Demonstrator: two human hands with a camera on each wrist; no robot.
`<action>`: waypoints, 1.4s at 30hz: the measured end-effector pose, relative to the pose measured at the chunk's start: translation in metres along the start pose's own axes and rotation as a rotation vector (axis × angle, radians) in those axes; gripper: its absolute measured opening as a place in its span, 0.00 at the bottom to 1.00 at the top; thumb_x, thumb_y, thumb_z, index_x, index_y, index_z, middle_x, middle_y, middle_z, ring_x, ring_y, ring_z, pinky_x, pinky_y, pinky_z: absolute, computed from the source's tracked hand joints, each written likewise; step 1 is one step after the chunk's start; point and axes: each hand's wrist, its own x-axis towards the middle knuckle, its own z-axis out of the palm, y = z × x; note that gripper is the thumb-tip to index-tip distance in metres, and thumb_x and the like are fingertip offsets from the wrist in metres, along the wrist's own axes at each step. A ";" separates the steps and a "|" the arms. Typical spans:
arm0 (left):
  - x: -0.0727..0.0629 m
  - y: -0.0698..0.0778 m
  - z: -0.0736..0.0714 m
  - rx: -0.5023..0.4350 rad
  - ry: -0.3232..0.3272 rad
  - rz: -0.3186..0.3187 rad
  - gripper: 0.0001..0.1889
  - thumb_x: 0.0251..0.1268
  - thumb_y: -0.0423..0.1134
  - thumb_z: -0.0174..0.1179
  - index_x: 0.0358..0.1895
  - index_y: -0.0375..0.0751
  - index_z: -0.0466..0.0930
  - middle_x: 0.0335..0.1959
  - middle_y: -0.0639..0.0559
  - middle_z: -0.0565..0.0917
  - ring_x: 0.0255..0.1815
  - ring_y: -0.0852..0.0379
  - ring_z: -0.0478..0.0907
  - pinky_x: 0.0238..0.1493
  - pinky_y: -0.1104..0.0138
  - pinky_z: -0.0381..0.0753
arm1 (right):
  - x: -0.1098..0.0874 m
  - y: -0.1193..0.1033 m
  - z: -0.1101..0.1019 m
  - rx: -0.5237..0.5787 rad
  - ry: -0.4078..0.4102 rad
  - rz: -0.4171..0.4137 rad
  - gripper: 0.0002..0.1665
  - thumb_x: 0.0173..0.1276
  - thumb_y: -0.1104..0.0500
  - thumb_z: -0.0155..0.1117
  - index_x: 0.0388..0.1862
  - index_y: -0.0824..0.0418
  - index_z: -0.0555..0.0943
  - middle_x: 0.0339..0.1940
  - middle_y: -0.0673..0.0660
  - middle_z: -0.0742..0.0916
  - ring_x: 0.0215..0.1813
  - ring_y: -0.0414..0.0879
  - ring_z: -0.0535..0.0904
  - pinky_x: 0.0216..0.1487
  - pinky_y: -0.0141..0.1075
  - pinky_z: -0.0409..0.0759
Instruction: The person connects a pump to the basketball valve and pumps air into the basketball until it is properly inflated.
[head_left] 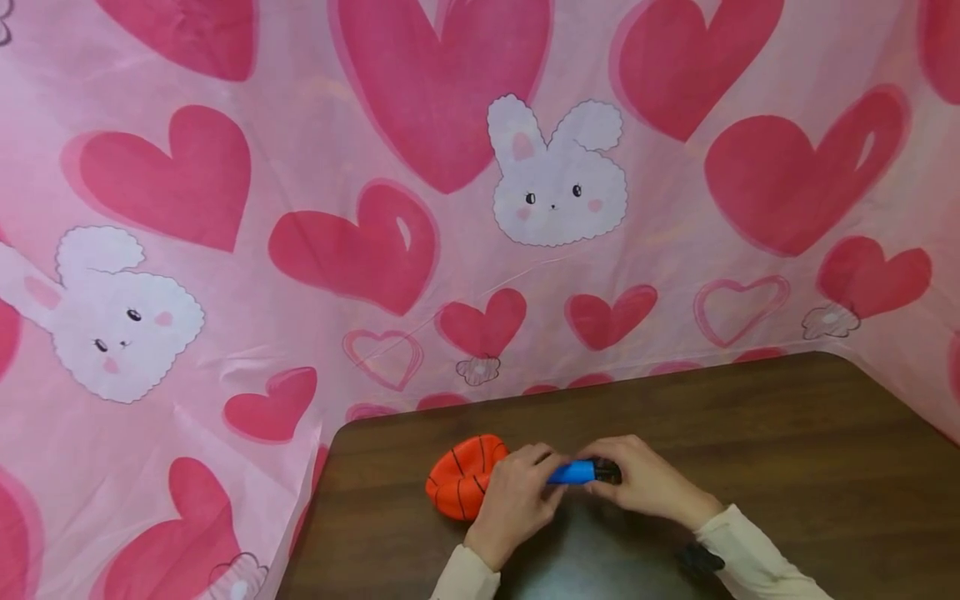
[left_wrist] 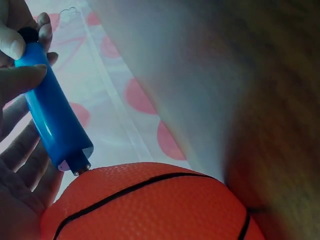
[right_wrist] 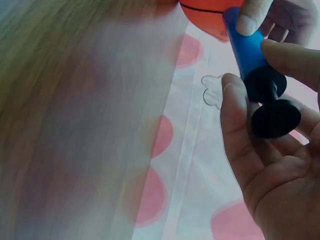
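Note:
An orange ball with black lines [head_left: 459,482], partly dented and soft, rests on the table by my left hand [head_left: 513,498]. That hand grips the barrel of a blue hand pump [head_left: 573,473], its thumb lying over the top. In the left wrist view the pump's narrow nozzle [left_wrist: 80,164] meets the ball's surface. My right hand [head_left: 651,482] holds the pump's black end, thumb on one side and fingers curled on the other. A black round handle [right_wrist: 276,119] on a short stretch of rod shows there in the right wrist view.
The brown wooden table [head_left: 780,433] carries everything. Behind it and to the left hangs a pink cloth [head_left: 465,258] printed with hearts and rabbits. A dark wrist device [head_left: 701,560] sits at the right sleeve.

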 end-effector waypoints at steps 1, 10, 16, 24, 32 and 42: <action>0.000 0.000 0.000 0.010 -0.007 -0.003 0.17 0.60 0.45 0.77 0.52 0.55 0.87 0.44 0.61 0.87 0.40 0.64 0.85 0.47 0.71 0.88 | -0.001 0.001 -0.001 0.007 0.016 -0.005 0.18 0.59 0.61 0.81 0.48 0.54 0.87 0.40 0.44 0.91 0.39 0.32 0.83 0.41 0.32 0.88; 0.000 -0.002 0.001 0.022 -0.012 0.008 0.20 0.58 0.45 0.78 0.54 0.55 0.87 0.47 0.60 0.88 0.42 0.63 0.86 0.48 0.70 0.89 | -0.007 0.005 -0.008 0.048 0.064 -0.022 0.19 0.56 0.64 0.82 0.46 0.53 0.86 0.38 0.45 0.91 0.37 0.29 0.80 0.37 0.29 0.86; -0.002 -0.003 0.002 0.038 0.009 0.026 0.20 0.58 0.44 0.78 0.54 0.54 0.86 0.44 0.61 0.89 0.40 0.63 0.86 0.46 0.70 0.88 | -0.010 0.005 -0.013 0.125 0.056 -0.007 0.16 0.59 0.65 0.80 0.42 0.52 0.83 0.32 0.44 0.89 0.32 0.28 0.80 0.30 0.29 0.84; -0.002 -0.004 -0.001 0.038 0.009 0.015 0.21 0.58 0.44 0.78 0.55 0.53 0.87 0.44 0.61 0.89 0.40 0.63 0.86 0.45 0.70 0.88 | -0.011 0.006 -0.018 0.143 0.073 -0.036 0.16 0.58 0.67 0.80 0.38 0.53 0.81 0.30 0.44 0.88 0.29 0.28 0.80 0.25 0.27 0.84; -0.004 -0.002 -0.004 0.034 -0.060 -0.011 0.21 0.60 0.44 0.77 0.57 0.50 0.87 0.47 0.59 0.89 0.42 0.62 0.86 0.48 0.68 0.89 | -0.014 0.003 -0.018 0.151 0.080 -0.043 0.19 0.56 0.70 0.80 0.38 0.52 0.82 0.29 0.44 0.87 0.28 0.27 0.79 0.25 0.26 0.83; -0.002 -0.001 -0.004 0.023 -0.059 -0.026 0.19 0.60 0.44 0.77 0.55 0.49 0.88 0.47 0.58 0.89 0.42 0.62 0.86 0.49 0.67 0.89 | -0.011 0.003 -0.026 0.171 0.044 -0.068 0.16 0.59 0.67 0.79 0.39 0.53 0.83 0.31 0.47 0.89 0.29 0.28 0.81 0.27 0.26 0.85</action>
